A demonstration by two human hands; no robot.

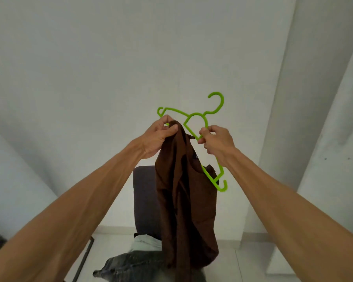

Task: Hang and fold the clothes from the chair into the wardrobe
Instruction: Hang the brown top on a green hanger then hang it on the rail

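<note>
Head view: left hand pinches limp brown garment; right hand grips green plastic hanger.

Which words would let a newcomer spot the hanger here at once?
Against the white wall, above the dark chair, the left hand holds up a brown garment. The hanger tilts beside it, gripped by the right hand. It is the only bright green thing: thin, with a hook.

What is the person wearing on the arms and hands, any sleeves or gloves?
Nothing worn in view. The left hand and right hand have no gloves or visible rings; the left forearm and right forearm are bare, no sleeves, watch or band.
</note>
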